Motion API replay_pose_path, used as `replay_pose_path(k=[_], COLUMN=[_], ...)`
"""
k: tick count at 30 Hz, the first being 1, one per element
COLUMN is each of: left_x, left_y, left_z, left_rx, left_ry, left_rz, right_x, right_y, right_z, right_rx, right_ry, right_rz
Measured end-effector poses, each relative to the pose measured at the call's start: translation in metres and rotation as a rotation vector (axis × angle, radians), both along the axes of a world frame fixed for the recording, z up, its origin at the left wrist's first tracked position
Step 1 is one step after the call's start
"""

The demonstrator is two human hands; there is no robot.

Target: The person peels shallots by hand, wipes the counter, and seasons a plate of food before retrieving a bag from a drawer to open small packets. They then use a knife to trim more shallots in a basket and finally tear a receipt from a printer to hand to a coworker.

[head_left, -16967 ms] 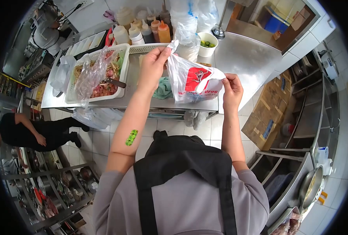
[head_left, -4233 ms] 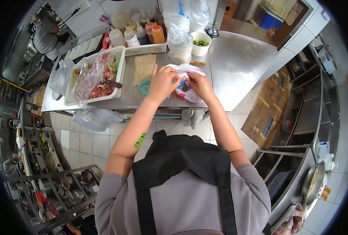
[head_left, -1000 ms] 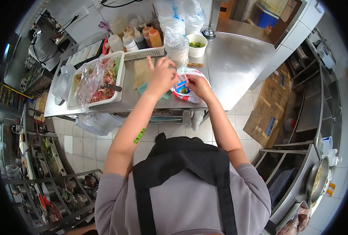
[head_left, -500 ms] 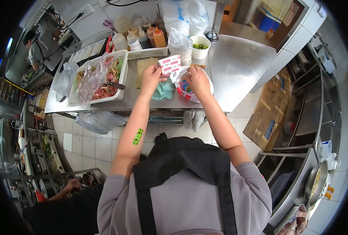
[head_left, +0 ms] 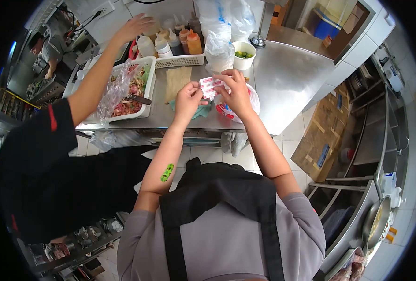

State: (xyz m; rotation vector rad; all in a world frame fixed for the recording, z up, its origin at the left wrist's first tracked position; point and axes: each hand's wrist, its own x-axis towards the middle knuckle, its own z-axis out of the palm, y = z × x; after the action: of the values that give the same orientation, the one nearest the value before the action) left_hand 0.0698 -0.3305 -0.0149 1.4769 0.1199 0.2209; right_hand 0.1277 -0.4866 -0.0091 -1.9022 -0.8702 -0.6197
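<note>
My left hand (head_left: 188, 104) and my right hand (head_left: 237, 93) are together over the steel counter (head_left: 283, 89). Between them is a flat white packet sheet (head_left: 208, 85) with red printing, pinched by the fingers of both hands. Just beneath my right hand stands a white tub (head_left: 253, 100) with red marks and a plastic bag about its rim; the hand hides part of its contents. A crumpled green cloth (head_left: 202, 112) lies under the hands, partly covered by my left one. Beyond my left hand, a tan cloth (head_left: 177, 82) rests flat.
From the left, a co-worker's arm (head_left: 93, 72) reaches across a tray of food (head_left: 148, 86) holding a knife (head_left: 140, 99). Sauce bottles (head_left: 194, 43) fill a white basket (head_left: 180, 61) at the back. A white bowl of green pieces (head_left: 243, 62) stands beside plastic-wrapped stacks (head_left: 217, 51).
My right hand has risen from the tub to the packet sheet, which both hands now hold. A co-worker has come in at left, arm stretched over the tray toward the wall.
</note>
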Motion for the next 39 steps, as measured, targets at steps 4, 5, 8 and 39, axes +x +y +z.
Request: replay_pose_path(k=[4, 5, 8, 39], left_x=[-0.002, -0.003, -0.004, -0.007], left_y=[-0.001, -0.002, -0.005, -0.045], left_z=[0.004, 0.007, 0.013, 0.034], left_rx=[0.0, -0.001, -0.037, -0.019], left_ry=[0.0, 0.001, 0.036, -0.291], left_rz=[-0.056, -0.058, -0.061, 0.046], right_x=[-0.002, -0.003, -0.003, -0.024], right_y=[-0.004, -0.005, -0.007, -0.009], right_z=[0.003, 0.004, 0.004, 0.018], right_rx=[-0.012, -0.013, 0.025, 0.766], right_ry=[0.0, 0.001, -0.086, 0.807], right_rz=[-0.015, -0.018, -0.056, 0.343])
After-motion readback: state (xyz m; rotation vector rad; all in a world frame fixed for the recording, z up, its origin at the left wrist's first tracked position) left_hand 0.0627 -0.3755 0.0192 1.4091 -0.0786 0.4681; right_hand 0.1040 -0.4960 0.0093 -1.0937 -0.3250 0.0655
